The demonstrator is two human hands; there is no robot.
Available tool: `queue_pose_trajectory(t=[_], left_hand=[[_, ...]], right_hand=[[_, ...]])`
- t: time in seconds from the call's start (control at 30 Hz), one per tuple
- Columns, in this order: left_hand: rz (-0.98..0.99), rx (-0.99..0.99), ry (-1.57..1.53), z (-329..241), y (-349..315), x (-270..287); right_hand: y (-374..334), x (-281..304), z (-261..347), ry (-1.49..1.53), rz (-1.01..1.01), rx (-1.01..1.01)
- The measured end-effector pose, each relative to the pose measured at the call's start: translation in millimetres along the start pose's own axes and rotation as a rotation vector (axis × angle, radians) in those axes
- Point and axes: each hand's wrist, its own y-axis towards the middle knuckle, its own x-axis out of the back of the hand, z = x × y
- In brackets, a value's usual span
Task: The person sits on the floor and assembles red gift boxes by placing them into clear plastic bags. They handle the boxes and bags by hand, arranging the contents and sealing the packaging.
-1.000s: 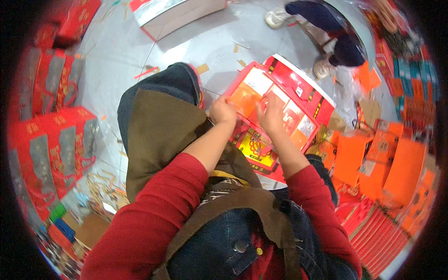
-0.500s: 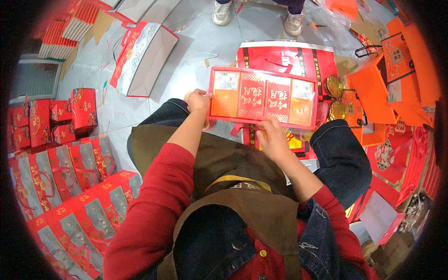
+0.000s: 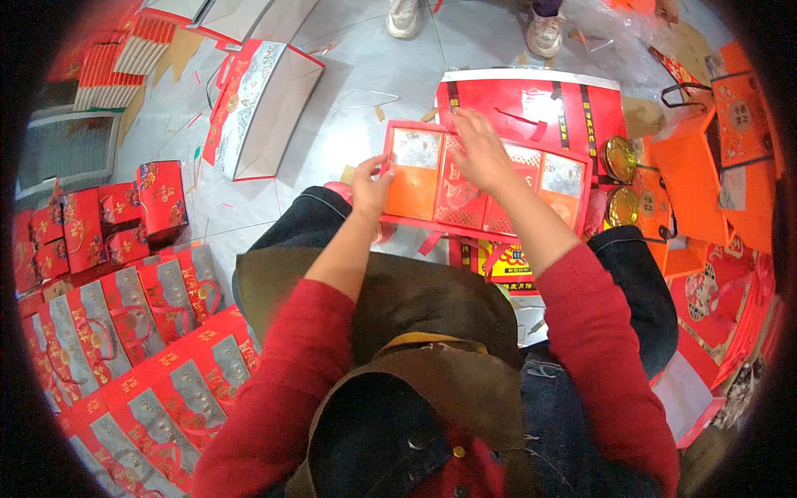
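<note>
Floor (image 3: 361, 62), glossy grey tile, littered with paper scraps; anything dropped would land among them.

Apron, plain brown cloth (image 3: 398, 299), across the wearer's lap. Slack fabric beneath a box offers poor footing; tilt likely if the box is lowered onto it.

Flat bag, red with black bands and a white edge (image 3: 531, 91), lying just beyond the lap. Its smooth, shiny face could let a box slide.

Box, shallow, rectangular, red-rimmed (image 3: 490, 228), above the front of the lap and overlapping the bag. Underside hidden; support cannot be told. Chief risk: with one end held, the far right end may dip or swing.

Right hand (image 3: 481, 153), fingers extended over the box's left-centre part, grasping nothing visible; contact cannot be told. A hard press there could tip the box.

Left hand (image 3: 371, 187), grip closed on the box's left edge. Loosening it early would free that end.

Packets, orange and silver at the ends (image 3: 413, 191), red in the middle (image 3: 508, 207), set side by side in the box. Possible shifting if tilted; a clear cover cannot be confirmed.

Containers, two, round, shiny gold (image 3: 618, 159), near the box's right end; liable to be knocked by a swing.

Ribbon, narrow, red (image 3: 430, 242), at the near edge; could snag or be trapped.
</note>
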Motion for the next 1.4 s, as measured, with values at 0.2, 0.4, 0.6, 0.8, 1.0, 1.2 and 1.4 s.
queue_pose_trajectory(t=[0.2,0.4,0.6,0.8,1.0,1.2,1.4], left_hand=[[0.033,0.126,-0.378,9,-17,-5],[0.075,0.18,-0.566,1,-19,2],[-0.123,0.043,-0.158,0,-13,-8],[-0.009,0.219,-0.492,20,2,-9],[-0.173,-0.19,0.008,13,-4,-15],[-0.11,-0.096,0.036,11,7,-15],[-0.373,-0.086,0.173,36,-31,-13]], right_hand=[[53,-56,25,0.081,0.278,-0.043],[47,-69,23,0.046,0.095,0.01],[50,-83,23,0.133,0.033,-0.028],[55,-90,24,0.025,-0.018,-0.179],[43,-103,24,-0.02,-0.122,-0.169],[-97,-11,-54,-0.027,-0.263,-0.149],[-223,97,-108,0.039,-0.495,-0.914]])
